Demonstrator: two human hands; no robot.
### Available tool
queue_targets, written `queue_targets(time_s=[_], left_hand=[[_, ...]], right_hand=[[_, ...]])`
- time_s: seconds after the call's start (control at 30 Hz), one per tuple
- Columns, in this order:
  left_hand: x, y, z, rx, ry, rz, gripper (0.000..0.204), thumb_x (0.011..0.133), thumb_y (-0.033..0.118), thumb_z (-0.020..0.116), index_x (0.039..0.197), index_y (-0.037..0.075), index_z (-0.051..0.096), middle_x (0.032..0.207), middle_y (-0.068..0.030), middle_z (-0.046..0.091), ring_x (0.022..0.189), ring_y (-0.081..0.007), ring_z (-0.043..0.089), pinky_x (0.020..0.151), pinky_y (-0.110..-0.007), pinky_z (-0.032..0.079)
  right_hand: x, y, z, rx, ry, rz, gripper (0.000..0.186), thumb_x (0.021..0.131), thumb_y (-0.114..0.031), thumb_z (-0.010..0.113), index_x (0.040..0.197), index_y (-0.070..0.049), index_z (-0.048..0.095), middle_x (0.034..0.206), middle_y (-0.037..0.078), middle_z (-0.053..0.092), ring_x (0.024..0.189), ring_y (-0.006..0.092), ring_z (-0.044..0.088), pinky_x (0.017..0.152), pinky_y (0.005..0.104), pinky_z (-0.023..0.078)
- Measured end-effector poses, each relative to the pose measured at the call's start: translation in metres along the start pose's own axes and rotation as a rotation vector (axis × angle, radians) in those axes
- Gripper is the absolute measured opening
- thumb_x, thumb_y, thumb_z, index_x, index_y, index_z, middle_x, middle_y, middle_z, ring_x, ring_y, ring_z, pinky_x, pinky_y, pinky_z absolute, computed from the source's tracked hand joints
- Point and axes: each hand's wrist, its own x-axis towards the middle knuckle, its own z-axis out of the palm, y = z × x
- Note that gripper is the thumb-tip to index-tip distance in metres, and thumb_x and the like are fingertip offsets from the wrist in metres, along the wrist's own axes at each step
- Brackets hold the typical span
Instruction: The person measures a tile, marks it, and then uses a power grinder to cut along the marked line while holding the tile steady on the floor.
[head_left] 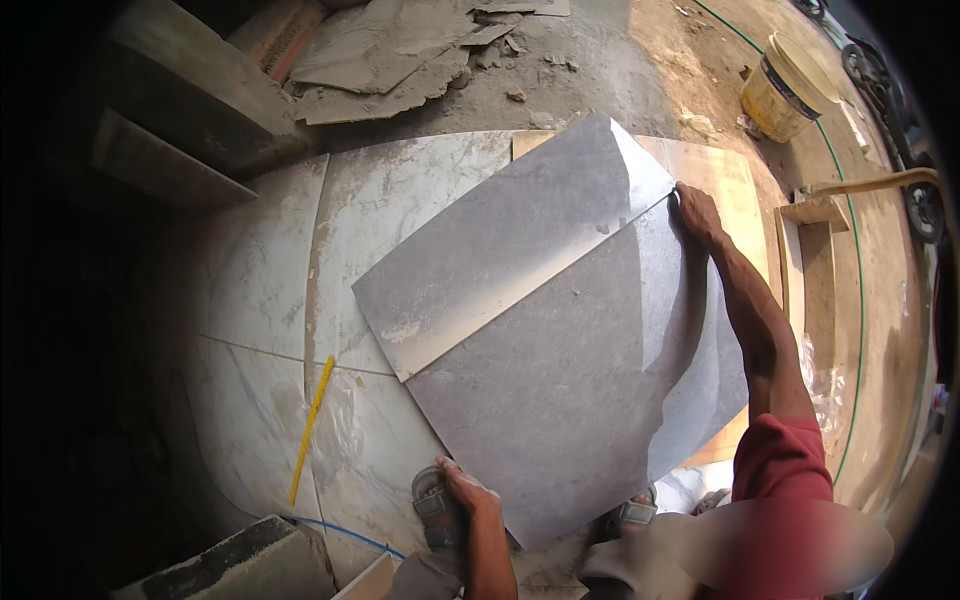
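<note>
Grey tile [560,350] pinched at opposite edges by left grip [465,492] and right grip [697,212]; bucket's [783,90] contents unseen.

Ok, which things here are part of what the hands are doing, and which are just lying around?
In use:
large grey square tile, gripped at its edges by the left hand and the right hand
laid white marble floor tiles beneath it

Lying about:
yellow measuring tape
cream plastic bucket
broken grey slab pieces

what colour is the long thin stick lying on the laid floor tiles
Yellow. The stick lies along a joint in the pale marbled floor tiles, clearest in the head view.
</note>
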Motion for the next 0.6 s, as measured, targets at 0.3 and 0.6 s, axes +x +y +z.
queue_targets(time_s=[0.3,0.6], left_hand=[[-0.029,0.037,0.033,0.167,-0.186,-0.377,0.07,0.102,0.042,0.038,0.156,0.005,0.011,0.164,-0.0113,0.006,0.15,-0.0251,0.012,0.12,-0.038,0.009],[-0.049,0.015,0.031,0.258,-0.354,-0.461,0.095,0.093,0.071,0.034,0.156,0.005,0.005,0.163,-0.0158,0.002,0.15,-0.0304,0.009,0.119,-0.046,0.012]], right_hand=[[0.029,-0.017,-0.049,-0.049,-0.069,-0.075,0.034,0.092,-0.027,0.042,0.085,0.001,0.06,0.085,0.027,0.065,0.085,0.0449,0.064,0.075,0.0506,0.051],[0.019,-0.016,-0.1,0.101,-0.105,0.16,0.046,0.097,-0.039,0.042,0.089,0.001,0.062,0.089,0.028,0.064,0.085,0.0451,0.062,0.076,0.0493,0.048]])
